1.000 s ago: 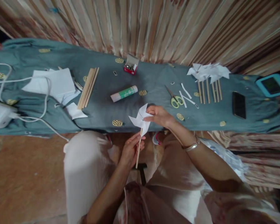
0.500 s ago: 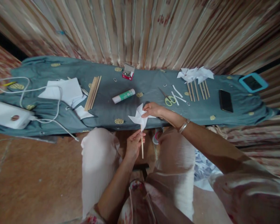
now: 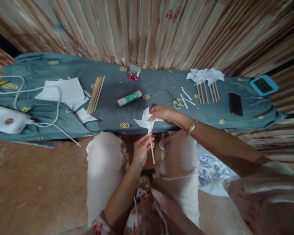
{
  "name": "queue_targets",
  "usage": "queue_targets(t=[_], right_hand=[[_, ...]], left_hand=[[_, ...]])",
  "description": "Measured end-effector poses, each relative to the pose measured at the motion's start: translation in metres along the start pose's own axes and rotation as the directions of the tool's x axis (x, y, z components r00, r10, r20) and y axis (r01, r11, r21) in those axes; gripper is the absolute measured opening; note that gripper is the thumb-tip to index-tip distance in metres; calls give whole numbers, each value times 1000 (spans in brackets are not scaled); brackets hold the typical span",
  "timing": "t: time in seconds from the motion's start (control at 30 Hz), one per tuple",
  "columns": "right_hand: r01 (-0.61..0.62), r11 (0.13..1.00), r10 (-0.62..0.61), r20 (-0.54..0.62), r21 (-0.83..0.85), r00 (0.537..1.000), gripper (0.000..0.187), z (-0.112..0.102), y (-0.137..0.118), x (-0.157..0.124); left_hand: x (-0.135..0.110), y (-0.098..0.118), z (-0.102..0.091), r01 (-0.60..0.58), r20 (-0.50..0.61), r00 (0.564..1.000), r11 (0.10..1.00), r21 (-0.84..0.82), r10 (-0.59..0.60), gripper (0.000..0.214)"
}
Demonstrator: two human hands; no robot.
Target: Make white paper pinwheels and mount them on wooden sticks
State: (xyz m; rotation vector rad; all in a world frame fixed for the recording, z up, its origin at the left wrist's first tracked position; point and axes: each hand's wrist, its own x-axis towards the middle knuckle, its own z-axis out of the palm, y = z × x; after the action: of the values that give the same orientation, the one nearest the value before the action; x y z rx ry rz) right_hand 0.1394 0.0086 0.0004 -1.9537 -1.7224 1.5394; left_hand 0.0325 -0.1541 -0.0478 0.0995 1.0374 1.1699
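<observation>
My left hand (image 3: 141,148) is closed around a thin wooden stick (image 3: 152,153) just below the near edge of the bench. A white paper pinwheel (image 3: 145,121) sits at the top of that stick. My right hand (image 3: 160,113) pinches the pinwheel at its centre, fingers pressed together on the paper. Both hands hover over my knees, in front of the grey-blue cloth (image 3: 147,107) that covers the bench.
On the cloth lie a glue stick (image 3: 129,98), a bundle of wooden sticks (image 3: 95,94), white paper sheets (image 3: 63,91), a small red box of pins (image 3: 133,72), green scissors (image 3: 177,101), several finished pinwheels (image 3: 205,81), a black phone (image 3: 235,103), a blue-cased device (image 3: 263,85), and a white charger with cables (image 3: 5,119).
The stick's lower end has swung from left to right under my left hand. The right hand stays pinched on the pinwheel's centre. My head has shifted, so the bench sits slightly differently in view.
</observation>
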Motion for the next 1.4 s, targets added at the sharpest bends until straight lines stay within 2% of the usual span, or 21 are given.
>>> queue_targets(t=[0.43,0.87,1.2,1.4], right_hand=[[-22,1000,21,-62,-6,998,28,6,0,-3],[-36,999,34,-114,-11,993,20,10,-3,-9],[9,983,4,-74,182,997,27,8,-4,-19],[60,933,-55,-23,354,998,17,4,-3,-27]], left_hand=[[0,-1,1,17,6,1000,999,-32,-17,46],[-1,-1,3,57,26,998,993,-102,-55,47],[-4,1,1,69,28,997,987,-145,-65,42],[-6,11,6,67,33,997,983,-168,-63,36]])
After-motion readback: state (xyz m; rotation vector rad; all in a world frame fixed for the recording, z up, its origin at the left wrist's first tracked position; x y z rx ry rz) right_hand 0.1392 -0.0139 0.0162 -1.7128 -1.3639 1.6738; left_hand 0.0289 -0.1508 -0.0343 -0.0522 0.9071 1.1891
